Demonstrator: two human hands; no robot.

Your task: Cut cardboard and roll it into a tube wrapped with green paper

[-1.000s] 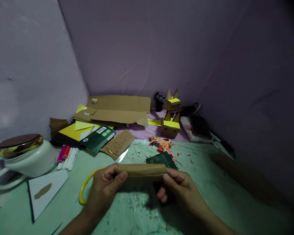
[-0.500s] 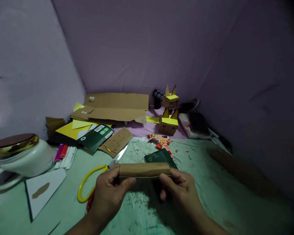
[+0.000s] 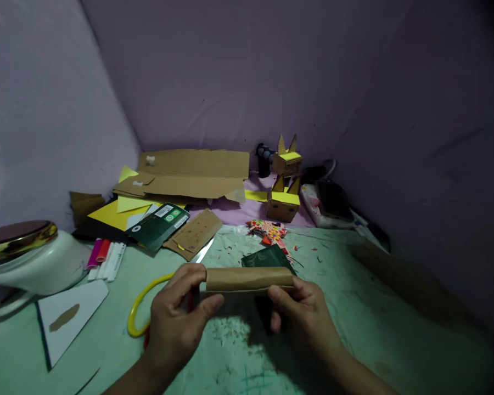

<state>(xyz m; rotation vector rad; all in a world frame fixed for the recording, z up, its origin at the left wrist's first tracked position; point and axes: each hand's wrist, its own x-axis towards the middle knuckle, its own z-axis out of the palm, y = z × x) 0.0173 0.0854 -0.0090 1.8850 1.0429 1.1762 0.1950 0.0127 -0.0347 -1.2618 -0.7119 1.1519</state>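
Note:
A brown cardboard roll [image 3: 249, 278] lies level between both hands, just above the green mat [image 3: 366, 307]. My left hand [image 3: 179, 321] pinches its left end with thumb and fingers. My right hand [image 3: 304, 318] grips the right end the same way. Behind my left hand lie scissors with a yellow handle [image 3: 138, 312] and a blade [image 3: 203, 251] pointing away. A dark green card [image 3: 267, 257] sits right behind the roll.
A white pot with a gold lid [image 3: 20, 258] stands at the left, markers [image 3: 107, 258] beside it. Flat cardboard sheets [image 3: 193, 175], yellow paper [image 3: 111, 215], a green packet [image 3: 158, 225] and two small cardboard boxes with yellow tops [image 3: 284, 203] line the back. Purple cloth walls surround everything.
Both hands with the roll have shifted slightly right and nearer to me. The left fingers have re-gripped the roll's end. The view has tilted a little.

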